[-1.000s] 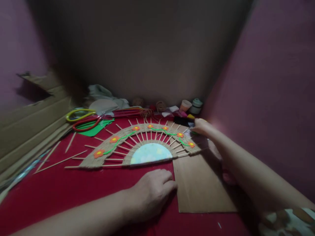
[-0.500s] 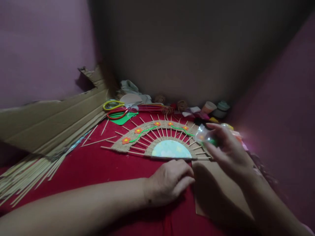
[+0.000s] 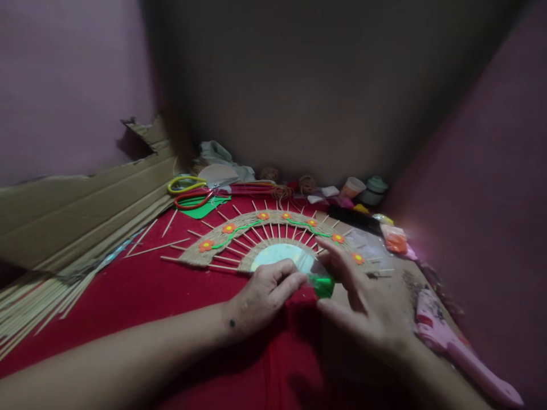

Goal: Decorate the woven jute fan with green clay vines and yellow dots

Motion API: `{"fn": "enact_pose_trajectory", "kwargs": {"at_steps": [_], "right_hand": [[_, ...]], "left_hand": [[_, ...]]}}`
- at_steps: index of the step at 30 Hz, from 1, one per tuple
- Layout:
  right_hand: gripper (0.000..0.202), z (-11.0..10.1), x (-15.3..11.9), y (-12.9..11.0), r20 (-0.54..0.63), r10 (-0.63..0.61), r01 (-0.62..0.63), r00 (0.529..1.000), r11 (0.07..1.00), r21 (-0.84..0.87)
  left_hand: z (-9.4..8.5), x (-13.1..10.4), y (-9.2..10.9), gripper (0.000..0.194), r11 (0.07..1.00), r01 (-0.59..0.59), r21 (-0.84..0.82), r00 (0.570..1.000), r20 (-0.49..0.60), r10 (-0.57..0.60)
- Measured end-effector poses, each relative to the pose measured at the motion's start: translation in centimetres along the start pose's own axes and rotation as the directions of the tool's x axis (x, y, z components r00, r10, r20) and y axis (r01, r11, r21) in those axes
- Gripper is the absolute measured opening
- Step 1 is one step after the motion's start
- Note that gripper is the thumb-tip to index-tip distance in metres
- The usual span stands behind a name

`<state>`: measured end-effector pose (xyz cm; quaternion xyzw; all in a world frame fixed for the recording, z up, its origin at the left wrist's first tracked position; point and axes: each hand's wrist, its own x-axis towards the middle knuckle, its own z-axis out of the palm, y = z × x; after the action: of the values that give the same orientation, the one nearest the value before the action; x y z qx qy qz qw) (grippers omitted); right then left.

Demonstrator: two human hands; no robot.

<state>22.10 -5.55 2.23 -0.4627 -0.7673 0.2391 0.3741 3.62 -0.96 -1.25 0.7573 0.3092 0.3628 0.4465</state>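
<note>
Pinched at its left edge by my left hand [image 3: 267, 293] is a small clear plastic packet with shiny green material [image 3: 323, 286] in it. My right hand [image 3: 367, 302] is just right of the packet, thumb and fingers spread around its green end; whether any finger touches it is hard to see. Behind both hands lies a fan-shaped piece of woven twine and thin sticks [image 3: 248, 221]. Orange flowers and green wavy stems decorate its outer band. Its pale blue half-round centre [image 3: 276, 255] is partly covered by my hands and the packet.
Scissors [image 3: 199, 191] with yellow and red handles lie on green sheets at the back left. Thin sticks [image 3: 47, 302] and cardboard [image 3: 85, 210] fill the left side. A pink glue gun [image 3: 461, 347] rests at right, near a bag with orange contents [image 3: 395, 240].
My right hand has come left and down from the fan's right end, bringing the packet to my left hand, which now grips it. The view has turned slightly right.
</note>
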Motion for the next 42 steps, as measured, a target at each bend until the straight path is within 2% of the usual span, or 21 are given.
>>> {"fn": "enact_pose_trajectory", "kwargs": {"at_steps": [2,4,7,10,14,23,29,33,38,42], "right_hand": [[0.056,-0.8,0.5,0.1,0.063,0.154,-0.163,0.986,0.97,0.182],[0.044,-1.1,0.8,0.0,0.168,0.245,-0.285,0.955,0.916,0.283],[0.025,-0.8,0.9,-0.1,0.278,0.279,-0.371,0.919,0.849,0.375],[0.026,-0.3,0.8,-0.1,0.262,0.323,-0.408,0.909,0.815,0.411],[0.026,-0.1,0.5,0.6,0.234,0.326,-0.396,0.916,0.825,0.404],[0.023,-0.1,0.6,1.1,0.203,0.323,-0.378,0.924,0.847,0.373],[0.023,0.0,0.2,1.3,0.182,0.326,-0.371,0.928,0.861,0.347],[0.023,0.0,0.5,1.0,0.164,0.323,-0.36,0.932,0.879,0.313],[0.026,0.4,1.1,0.4,0.228,0.338,-0.406,0.913,0.801,0.439],[0.032,0.9,1.2,0.7,0.259,0.326,-0.415,0.909,0.746,0.521]], "left_hand": [[-0.1,0.0,0.1,0.031,1.0,-0.013,0.021,0.998,0.056,0.012],[-0.1,-0.2,0.3,0.029,0.998,-0.048,0.031,0.992,0.121,0.044],[0.1,-0.5,0.4,0.028,0.994,-0.103,0.041,0.982,0.166,0.095],[0.2,-0.6,0.6,0.027,0.993,-0.11,0.035,0.98,0.17,0.102],[0.0,-0.6,0.8,0.022,0.993,-0.113,0.016,0.986,0.128,0.11],[-0.2,-0.5,1.1,0.02,0.975,-0.213,0.07,0.969,0.143,0.201],[-0.2,-0.5,1.0,0.018,0.972,-0.227,0.06,0.968,0.127,0.218],[-0.3,-0.6,1.1,0.018,0.979,-0.194,0.055,0.975,0.118,0.187],[-0.5,-0.6,1.0,0.021,0.983,-0.175,0.065,0.982,0.08,0.169],[-0.5,-0.4,0.5,0.022,0.975,-0.202,0.094,0.977,0.085,0.195]]}}
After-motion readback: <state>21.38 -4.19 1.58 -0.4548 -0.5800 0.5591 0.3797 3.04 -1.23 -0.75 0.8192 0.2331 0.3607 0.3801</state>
